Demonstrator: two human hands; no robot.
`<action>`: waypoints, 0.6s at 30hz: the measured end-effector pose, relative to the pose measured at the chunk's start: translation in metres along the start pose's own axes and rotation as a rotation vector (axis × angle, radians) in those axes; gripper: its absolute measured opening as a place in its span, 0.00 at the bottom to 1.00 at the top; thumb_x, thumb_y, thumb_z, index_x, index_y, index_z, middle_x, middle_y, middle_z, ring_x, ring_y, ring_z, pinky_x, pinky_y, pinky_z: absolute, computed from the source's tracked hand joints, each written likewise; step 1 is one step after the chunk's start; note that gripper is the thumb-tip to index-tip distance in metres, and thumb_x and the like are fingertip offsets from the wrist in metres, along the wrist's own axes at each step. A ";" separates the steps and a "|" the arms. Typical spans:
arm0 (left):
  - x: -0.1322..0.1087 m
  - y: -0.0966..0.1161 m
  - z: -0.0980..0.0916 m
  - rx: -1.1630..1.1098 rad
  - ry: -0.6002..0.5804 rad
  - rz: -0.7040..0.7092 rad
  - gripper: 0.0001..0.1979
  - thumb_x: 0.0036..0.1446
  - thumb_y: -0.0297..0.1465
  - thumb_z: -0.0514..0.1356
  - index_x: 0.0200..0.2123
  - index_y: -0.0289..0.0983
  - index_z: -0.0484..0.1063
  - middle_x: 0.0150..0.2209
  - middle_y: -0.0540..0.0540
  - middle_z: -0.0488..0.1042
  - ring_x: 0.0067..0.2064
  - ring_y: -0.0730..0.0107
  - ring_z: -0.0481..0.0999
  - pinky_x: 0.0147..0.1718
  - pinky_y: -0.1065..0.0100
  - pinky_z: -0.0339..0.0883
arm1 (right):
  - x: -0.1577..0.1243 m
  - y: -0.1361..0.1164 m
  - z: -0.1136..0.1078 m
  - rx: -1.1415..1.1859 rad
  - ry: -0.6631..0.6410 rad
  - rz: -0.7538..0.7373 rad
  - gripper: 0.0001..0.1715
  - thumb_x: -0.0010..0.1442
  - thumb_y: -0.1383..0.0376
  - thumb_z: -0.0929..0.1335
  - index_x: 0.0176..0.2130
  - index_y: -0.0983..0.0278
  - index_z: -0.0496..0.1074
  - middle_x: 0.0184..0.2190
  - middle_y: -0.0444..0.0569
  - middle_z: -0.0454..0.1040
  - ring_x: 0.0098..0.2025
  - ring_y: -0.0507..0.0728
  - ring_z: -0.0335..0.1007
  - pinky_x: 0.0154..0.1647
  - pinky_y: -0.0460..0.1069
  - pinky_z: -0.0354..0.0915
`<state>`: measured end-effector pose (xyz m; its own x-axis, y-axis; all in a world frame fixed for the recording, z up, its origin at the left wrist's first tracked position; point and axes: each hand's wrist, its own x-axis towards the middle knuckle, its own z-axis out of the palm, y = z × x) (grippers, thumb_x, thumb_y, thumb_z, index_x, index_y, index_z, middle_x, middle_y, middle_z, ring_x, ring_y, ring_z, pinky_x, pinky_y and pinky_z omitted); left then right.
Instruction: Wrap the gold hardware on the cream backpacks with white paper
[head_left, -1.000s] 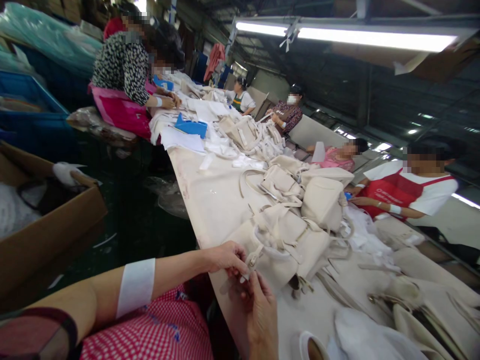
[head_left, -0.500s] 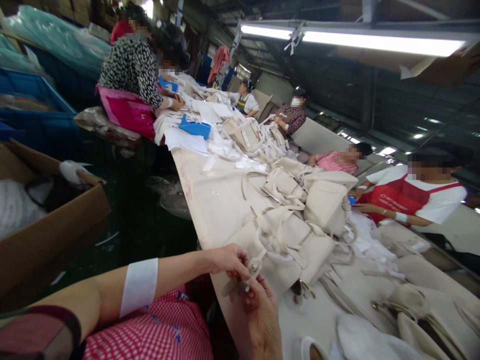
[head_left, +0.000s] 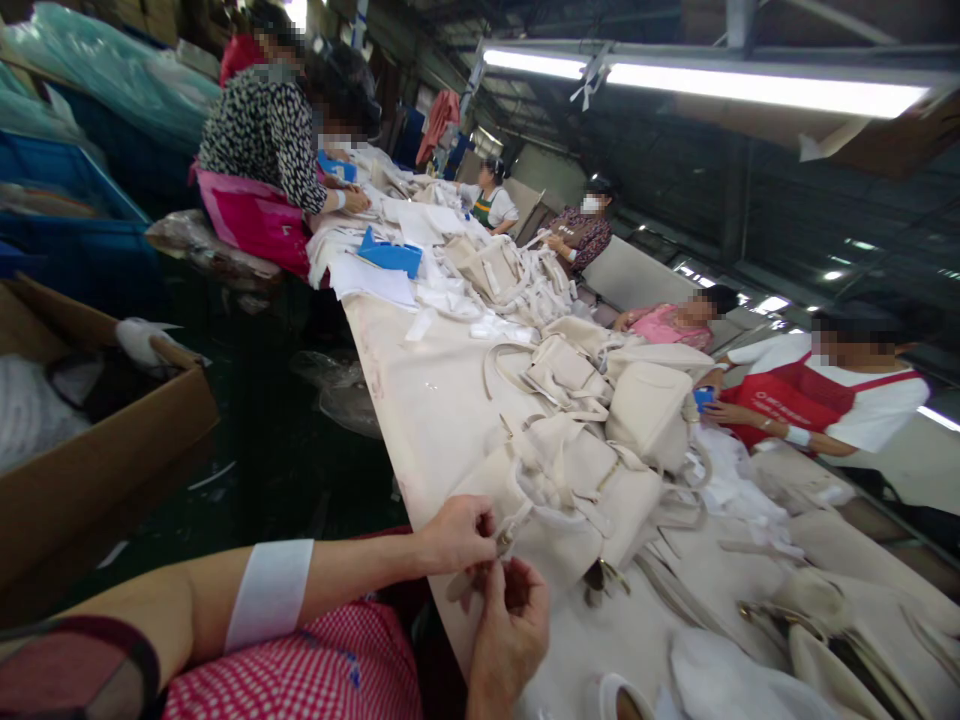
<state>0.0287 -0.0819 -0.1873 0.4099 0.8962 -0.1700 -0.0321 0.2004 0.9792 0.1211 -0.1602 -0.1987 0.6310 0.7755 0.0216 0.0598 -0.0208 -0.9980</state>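
Observation:
A cream handbag [head_left: 551, 535] lies at the near edge of the table, white stuffing showing in its opening. From its side a cream strap [head_left: 514, 522] with a small metal buckle runs to my hands. My left hand [head_left: 459, 532] is closed, pinching the strap by the buckle. Just below it, my right hand [head_left: 514, 622] has thumb and fingers curled together on the strap's lower part. The strap's loose end hangs past the table edge between the hands, partly hidden by fingers.
More cream bags [head_left: 652, 410] are heaped along the table [head_left: 420, 400]. A roll of tape [head_left: 622, 695] and white wrapping [head_left: 731, 680] lie near me. A cardboard box [head_left: 112, 440] stands at left. Co-workers sit on both sides, one in a red apron [head_left: 787, 395].
Both hands stay at the strap by the buckle. My right hand has turned, its fingers curling more, and my left hand has shifted slightly. The bag has barely moved.

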 end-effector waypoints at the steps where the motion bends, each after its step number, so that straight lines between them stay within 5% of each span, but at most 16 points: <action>1: 0.001 -0.002 0.001 -0.035 -0.023 -0.021 0.08 0.39 0.23 0.58 0.25 0.38 0.62 0.16 0.58 0.66 0.18 0.75 0.66 0.18 0.75 0.57 | -0.001 0.000 0.000 -0.001 -0.002 -0.005 0.30 0.46 0.45 0.76 0.39 0.62 0.69 0.26 0.44 0.77 0.27 0.55 0.74 0.26 0.47 0.69; 18: 0.021 0.004 -0.009 -0.231 -0.276 -0.202 0.12 0.33 0.21 0.62 0.22 0.37 0.63 0.13 0.54 0.69 0.15 0.74 0.69 0.14 0.76 0.66 | 0.006 0.008 -0.013 0.040 -0.078 0.026 0.32 0.47 0.45 0.75 0.41 0.64 0.71 0.30 0.47 0.79 0.30 0.56 0.77 0.31 0.48 0.72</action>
<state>0.0290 -0.0590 -0.1877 0.6573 0.6957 -0.2896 -0.1167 0.4736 0.8730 0.1354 -0.1644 -0.2053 0.5694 0.8220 -0.0079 0.0123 -0.0182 -0.9998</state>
